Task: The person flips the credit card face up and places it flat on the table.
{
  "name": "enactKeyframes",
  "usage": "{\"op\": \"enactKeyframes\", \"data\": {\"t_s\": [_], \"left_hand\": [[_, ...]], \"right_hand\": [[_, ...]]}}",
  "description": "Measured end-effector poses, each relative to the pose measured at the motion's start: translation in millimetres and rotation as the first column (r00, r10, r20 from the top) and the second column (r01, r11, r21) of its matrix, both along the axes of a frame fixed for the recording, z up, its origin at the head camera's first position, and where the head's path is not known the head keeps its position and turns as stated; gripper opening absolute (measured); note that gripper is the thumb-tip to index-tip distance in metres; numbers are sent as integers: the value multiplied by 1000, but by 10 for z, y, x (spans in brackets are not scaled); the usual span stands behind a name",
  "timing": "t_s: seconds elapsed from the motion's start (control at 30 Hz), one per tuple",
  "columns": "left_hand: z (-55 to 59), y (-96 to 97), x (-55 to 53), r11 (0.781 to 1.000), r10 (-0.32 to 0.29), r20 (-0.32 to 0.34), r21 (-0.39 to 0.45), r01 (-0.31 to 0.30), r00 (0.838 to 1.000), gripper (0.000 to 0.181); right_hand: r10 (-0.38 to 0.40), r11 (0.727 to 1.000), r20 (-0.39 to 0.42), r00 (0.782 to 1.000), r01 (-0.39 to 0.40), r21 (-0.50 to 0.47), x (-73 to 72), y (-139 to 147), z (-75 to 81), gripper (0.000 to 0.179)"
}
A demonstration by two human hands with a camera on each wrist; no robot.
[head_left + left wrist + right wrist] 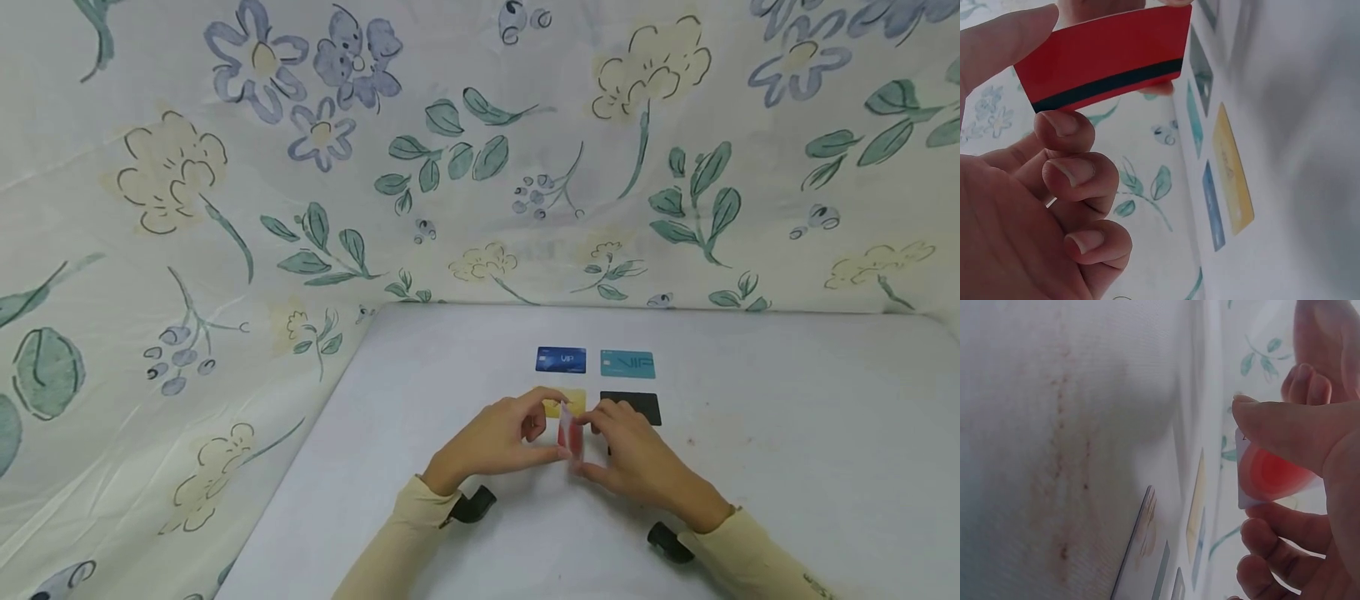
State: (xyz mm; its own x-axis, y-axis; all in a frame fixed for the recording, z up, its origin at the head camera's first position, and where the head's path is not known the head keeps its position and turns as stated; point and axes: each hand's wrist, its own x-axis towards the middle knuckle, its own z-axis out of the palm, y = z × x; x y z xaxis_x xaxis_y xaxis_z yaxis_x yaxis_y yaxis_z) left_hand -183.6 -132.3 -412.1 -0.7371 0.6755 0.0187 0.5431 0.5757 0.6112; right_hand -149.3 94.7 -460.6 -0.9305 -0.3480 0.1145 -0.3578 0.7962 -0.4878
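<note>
A red bank-style card stands on edge between both hands, above the white table. In the left wrist view its red face carries a black stripe; from the right wrist, the card appears white with red rings. My left hand pinches one end between thumb and index finger, other fingers curled. At the opposite end, my right hand pinches it with thumb and fingers. Just beyond lie a yellow card, partly covered by the left hand, and a black card, partly behind the right.
Behind those two lie a dark blue VIP card and a teal VIP card, side by side. The white tabletop reaches back to a flower-printed cloth. Each wrist wears a small black camera.
</note>
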Motion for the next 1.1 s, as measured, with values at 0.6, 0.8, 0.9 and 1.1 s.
{"op": "enactKeyframes", "data": {"t_s": [0.6,0.8,0.9,1.1], "left_hand": [[11,-87,-46,996,46,1,-72,-46,999,60],[-5,-104,-61,993,63,6,-102,-62,998,60],[-14,-110,-69,991,68,8,-113,-66,998,60],[-23,-126,-78,981,79,-11,-174,-79,997,59]], "right_hand": [[-7,1000,-53,999,7,-10,16,42,13,56],[-14,1000,-41,999,14,-7,12,47,17,56],[-17,1000,-38,999,17,-4,9,47,8,56],[-14,1000,-38,999,14,9,2,51,-16,58]]}}
